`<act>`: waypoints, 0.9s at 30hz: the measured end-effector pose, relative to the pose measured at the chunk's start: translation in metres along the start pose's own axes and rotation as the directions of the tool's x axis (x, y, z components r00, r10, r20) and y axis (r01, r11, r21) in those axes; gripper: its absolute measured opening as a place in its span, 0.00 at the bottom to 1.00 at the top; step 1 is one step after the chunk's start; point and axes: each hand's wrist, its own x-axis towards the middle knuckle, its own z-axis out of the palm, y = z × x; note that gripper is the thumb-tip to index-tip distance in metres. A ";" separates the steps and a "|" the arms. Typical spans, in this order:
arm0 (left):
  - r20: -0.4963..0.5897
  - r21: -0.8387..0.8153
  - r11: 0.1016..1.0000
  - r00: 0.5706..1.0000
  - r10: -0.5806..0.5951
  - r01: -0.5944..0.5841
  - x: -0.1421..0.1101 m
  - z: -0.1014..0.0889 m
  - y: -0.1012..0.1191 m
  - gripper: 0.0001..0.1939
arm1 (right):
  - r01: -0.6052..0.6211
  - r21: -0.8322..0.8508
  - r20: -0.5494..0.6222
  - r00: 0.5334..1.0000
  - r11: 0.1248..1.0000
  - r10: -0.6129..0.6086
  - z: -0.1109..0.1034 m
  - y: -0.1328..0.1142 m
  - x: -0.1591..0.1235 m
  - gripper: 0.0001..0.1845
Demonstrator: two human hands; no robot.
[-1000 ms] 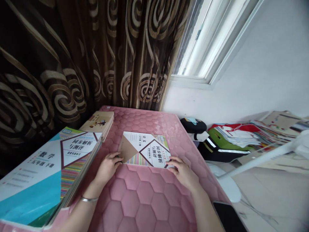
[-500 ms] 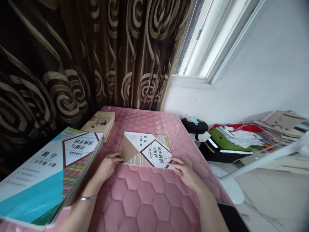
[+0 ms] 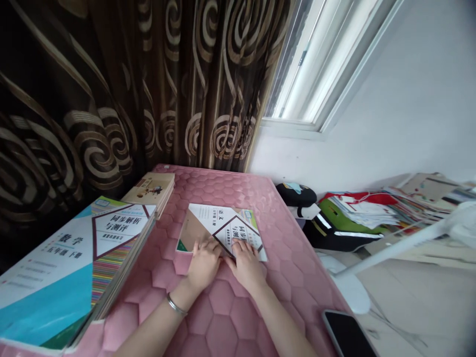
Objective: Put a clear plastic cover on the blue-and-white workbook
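A thin workbook point(image 3: 201, 218) with a white, tan and striped cover lies flat on the pink quilted surface, its print facing away from upright. My left hand point(image 3: 205, 260), with a silver bangle at the wrist, is closed at the middle of the workbook's near edge, fingers curled over the cover. Close beside it, my right hand point(image 3: 243, 263) has its fingers bent over the cover and its thumb at the same near edge. The hands hide the lower middle of the cover.
On the left lie a stack of workbooks point(image 3: 48, 258) with a blue-and-white cover and, behind it, tan booklets point(image 3: 147, 188). A phone point(image 3: 347, 334) rests at the near right edge. Beyond stand a white lamp point(image 3: 394, 250), a green-and-black bag point(image 3: 334, 225) and piled papers point(image 3: 420, 203).
Both hands have moved inward from the workbook's two near corners to the middle of its near edge. The workbook lies in nearly the same spot. More of the phone shows.
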 end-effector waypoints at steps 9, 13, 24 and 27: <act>-0.048 -0.029 0.997 0.996 -0.078 0.076 -0.011 -0.015 -0.043 0.10 | 0.014 0.164 0.073 0.997 0.986 -0.026 -0.015 0.045 -0.006 0.13; -0.101 -0.042 0.986 0.981 -0.163 0.159 -0.025 -0.027 -0.073 0.13 | -0.046 0.239 0.150 0.989 0.970 0.010 -0.026 0.085 -0.013 0.18; -0.125 -0.248 0.961 0.980 -0.155 0.121 -0.032 -0.023 -0.111 0.17 | -0.115 0.358 0.284 0.959 0.927 0.009 -0.033 0.111 -0.012 0.22; -0.106 -0.257 0.956 0.980 -0.170 0.139 -0.031 -0.024 -0.110 0.16 | -0.130 0.259 0.287 0.956 0.957 0.052 -0.038 0.101 0.010 0.16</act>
